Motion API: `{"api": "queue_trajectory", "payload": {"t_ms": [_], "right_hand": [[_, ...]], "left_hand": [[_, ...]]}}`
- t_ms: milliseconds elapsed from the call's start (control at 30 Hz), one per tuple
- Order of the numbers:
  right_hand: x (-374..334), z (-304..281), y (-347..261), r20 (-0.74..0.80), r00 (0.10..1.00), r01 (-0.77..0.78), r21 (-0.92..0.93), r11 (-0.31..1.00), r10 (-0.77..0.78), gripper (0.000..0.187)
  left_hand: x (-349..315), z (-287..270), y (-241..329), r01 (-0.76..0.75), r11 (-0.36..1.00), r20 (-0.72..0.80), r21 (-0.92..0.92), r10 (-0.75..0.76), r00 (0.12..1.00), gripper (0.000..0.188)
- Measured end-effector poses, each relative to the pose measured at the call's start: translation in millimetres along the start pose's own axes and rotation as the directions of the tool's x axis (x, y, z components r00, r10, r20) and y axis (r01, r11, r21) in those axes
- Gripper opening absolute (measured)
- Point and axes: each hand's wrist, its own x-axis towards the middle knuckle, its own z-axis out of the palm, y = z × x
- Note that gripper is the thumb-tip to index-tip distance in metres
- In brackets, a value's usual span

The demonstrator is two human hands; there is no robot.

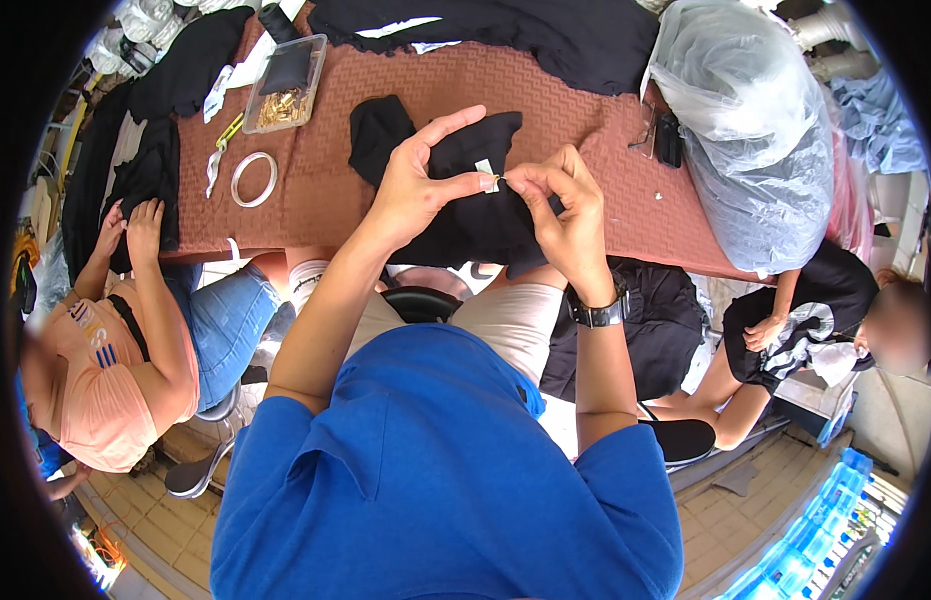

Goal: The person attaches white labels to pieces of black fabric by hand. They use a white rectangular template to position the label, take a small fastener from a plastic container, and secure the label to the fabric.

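Note:
A black garment (466, 225) lies in front of me on the table and hangs over its near edge. My left hand (416, 190) is over it, the thumb tip on a small pale tag (485, 167) and the index finger stretched upward; the other fingers are hidden. Just to the right, my right hand (566, 205), with a dark watch on its wrist, is closed in a pinch. Its fingertips meet a tiny gold-coloured piece beside the tag, too small to name surely. Both hands' fingertips almost touch.
A clear plastic box (284, 100) of small gold pieces stands at the far left, near a white tape roll (255, 179) and yellow-handled snips (226, 135). A large plastic-wrapped bundle (756, 130) fills the table's right end. People sit at left and right; the left one's hands touch black cloth (146, 175).

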Motion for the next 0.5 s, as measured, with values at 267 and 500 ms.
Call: {"api": "queue_trajectory", "payload": {"t_ms": [267,500], "right_hand": [[-2.8,-1.0,9.7,0.039,0.997,-0.074,0.143,0.987,0.069,0.011],[-1.5,-7.7,9.5,0.098,0.994,-0.054,0.091,0.994,0.045,0.011]], "left_hand": [[1.2,-4.3,-4.1,0.021,1.000,0.079,0.008,-0.021,0.997,0.070],[1.1,-5.5,-7.5,-0.003,0.999,0.116,0.050,-0.003,0.993,0.070]]}}
